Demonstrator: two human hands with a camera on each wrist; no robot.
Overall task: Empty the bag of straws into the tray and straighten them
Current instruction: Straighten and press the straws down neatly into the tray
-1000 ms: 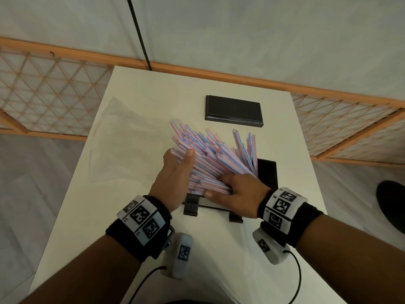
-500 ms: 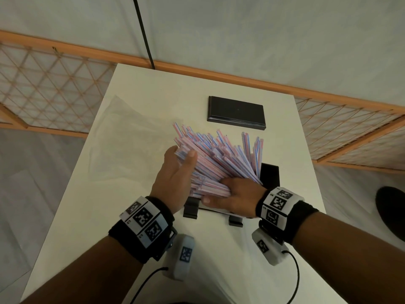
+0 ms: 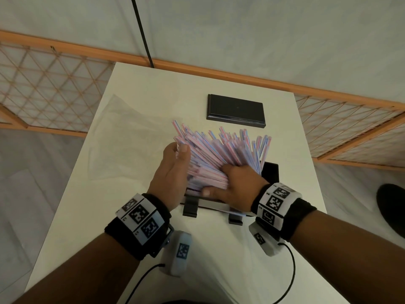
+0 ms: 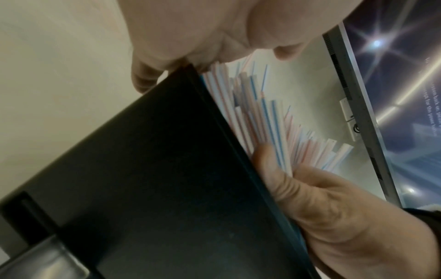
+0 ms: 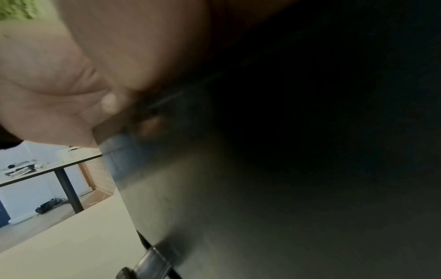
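A thick pile of pink-and-blue striped straws [image 3: 219, 154] fans out of a black tray [image 3: 270, 172] in the middle of the white table. My left hand [image 3: 173, 170] cups the pile's left side, with its thumb over the top. On the near right, my right hand [image 3: 238, 183] grips the straws' near ends, its thumb lying along the tray's front. The left wrist view shows the tray's dark wall [image 4: 155, 169], the straws [image 4: 269, 120] and the right hand [image 4: 334, 207] holding them. The clear bag [image 3: 122, 137] lies flat at the left.
A black rectangular lid or second tray [image 3: 235, 110] lies at the far side of the table [image 3: 131, 216]. A wooden lattice fence [image 3: 48, 84] runs behind the table. The tray stands on two small feet [image 3: 189, 208]. The right wrist view is mostly dark.
Both hands have kept hold of the pile. The straws' far ends have swung a little to the right and bunched closer together.
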